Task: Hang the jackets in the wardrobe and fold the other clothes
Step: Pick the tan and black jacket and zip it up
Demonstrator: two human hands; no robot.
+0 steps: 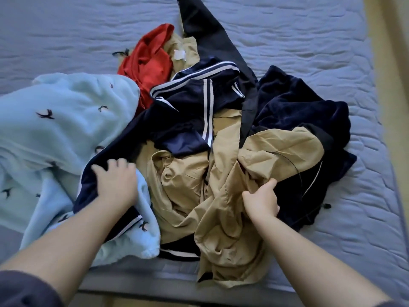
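Observation:
A tangled heap of clothes lies on the bed. A tan jacket (194,196) spreads across the middle and hangs over the near edge. My right hand (261,201) pinches a fold of its fabric. A navy garment with white stripes (194,103) lies over the heap, and my left hand (115,180) presses down on its near part with fingers spread. A light blue fleece with small bird prints (55,134) fills the left side. Behind it sits a red garment (150,60). A dark navy velvety garment (305,116) lies at the right.
The bed has a blue-grey quilted cover (309,36), bare at the back and along the right. Its near edge (141,282) runs below the heap. A yellowish floor strip (391,63) shows at the far right. No wardrobe is in view.

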